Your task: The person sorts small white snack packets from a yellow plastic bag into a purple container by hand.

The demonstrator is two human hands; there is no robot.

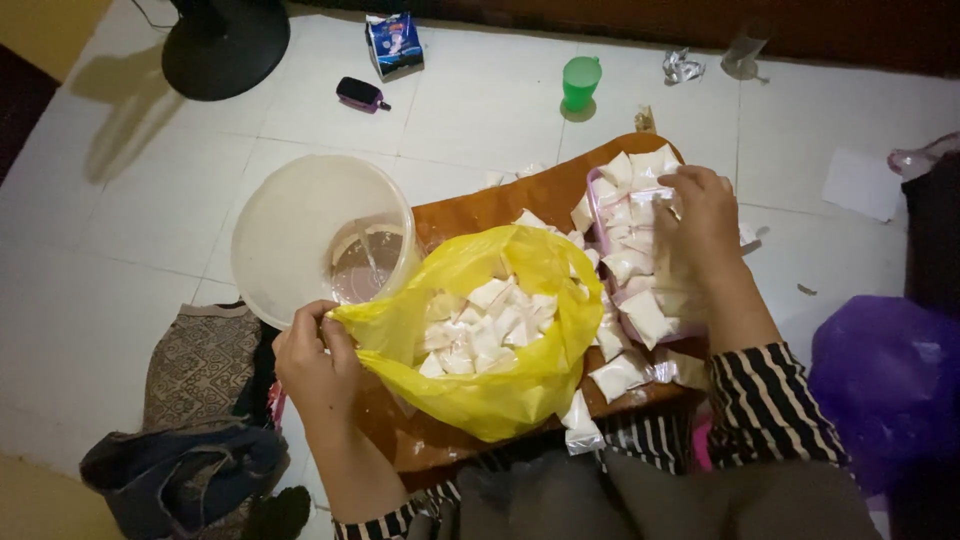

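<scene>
My left hand [318, 362] grips the rim of a yellow plastic bag [520, 385] and holds it open over a brown board [470, 210]. Inside the bag lie several small white sealed packets [487, 322]. My right hand [700, 220] reaches into a pink tray [594, 195] heaped with the same white packets [632, 178], its fingers closed on some of them. More packets [620, 375] lie loose on the board by my lap.
A large translucent bucket [300, 225] stands left of the board. On the white tiled floor are a green cup [581, 82], a blue carton [395, 42], a small dark device [361, 94] and a fan base [225, 45]. Clothes [195, 420] lie at the left, a purple bag [885, 385] at the right.
</scene>
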